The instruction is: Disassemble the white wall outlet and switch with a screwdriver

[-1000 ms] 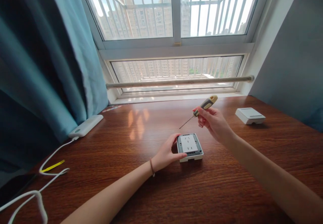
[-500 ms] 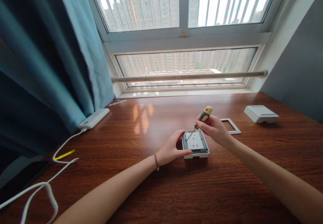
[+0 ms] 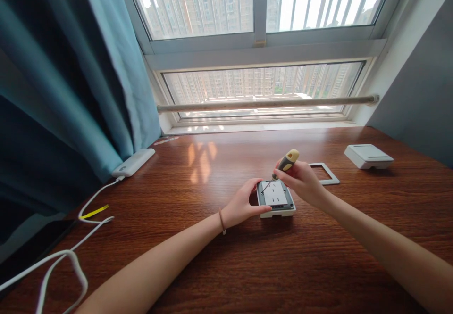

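Note:
A wall socket (image 3: pixel 276 196), with a white slotted face in a grey frame on a white back box, lies face up on the wooden table. My left hand (image 3: pixel 244 204) grips its left side, thumb along the near edge and fingers at the far left corner. My right hand (image 3: pixel 300 178) is closed around a screwdriver (image 3: pixel 288 160) with a yellow and grey handle. The screwdriver slants down to the left, its tip at the screw hole on the socket's left side. Whether the tip sits in a screw is too small to tell.
A white cover frame (image 3: pixel 331 178) lies behind my right hand. Farther right sits another white box (image 3: pixel 368 156). On the left are a white power bank (image 3: pixel 133 162) with a white cable (image 3: pixel 92 196), a yellow strip (image 3: pixel 95 211) and a blue curtain (image 3: pixel 138 92). A window stands behind the table.
The whole view has shifted slightly. My hands, the socket and the screwdriver keep nearly the same places relative to one another.

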Action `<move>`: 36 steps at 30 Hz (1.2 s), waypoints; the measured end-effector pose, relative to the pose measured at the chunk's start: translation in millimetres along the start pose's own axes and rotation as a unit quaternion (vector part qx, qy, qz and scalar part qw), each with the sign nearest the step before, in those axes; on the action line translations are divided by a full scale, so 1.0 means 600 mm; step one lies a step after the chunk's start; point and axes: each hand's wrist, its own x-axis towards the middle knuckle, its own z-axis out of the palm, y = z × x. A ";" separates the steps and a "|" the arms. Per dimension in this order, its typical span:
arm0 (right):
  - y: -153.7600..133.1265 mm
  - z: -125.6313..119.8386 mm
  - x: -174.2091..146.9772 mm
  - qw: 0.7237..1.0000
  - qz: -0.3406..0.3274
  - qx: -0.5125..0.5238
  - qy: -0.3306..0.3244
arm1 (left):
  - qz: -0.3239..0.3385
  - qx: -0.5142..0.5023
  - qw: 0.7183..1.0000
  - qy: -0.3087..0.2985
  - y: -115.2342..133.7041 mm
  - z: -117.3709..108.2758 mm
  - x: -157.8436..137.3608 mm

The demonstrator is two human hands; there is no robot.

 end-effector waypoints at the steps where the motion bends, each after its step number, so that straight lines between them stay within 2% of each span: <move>1: -0.001 0.000 0.000 1.000 -0.004 -0.004 -0.002 | 0.001 -0.001 1.000 -0.001 0.000 0.000 0.000; 12: 0.000 -0.002 -0.001 1.000 -0.013 -0.009 -0.005 | 0.001 0.013 1.000 0.003 0.001 -0.001 -0.001; 20: -0.021 -0.007 0.003 0.999 -0.045 -0.008 -0.016 | 0.004 0.010 1.000 0.005 0.005 -0.001 -0.001; 28: -0.028 -0.024 0.006 0.997 -0.050 0.059 -0.021 | -0.005 0.010 1.000 0.005 0.005 0.000 -0.002; 36: -0.033 -0.019 0.000 0.994 -0.083 0.062 -0.040 | 0.001 0.016 1.000 0.007 0.008 0.000 -0.001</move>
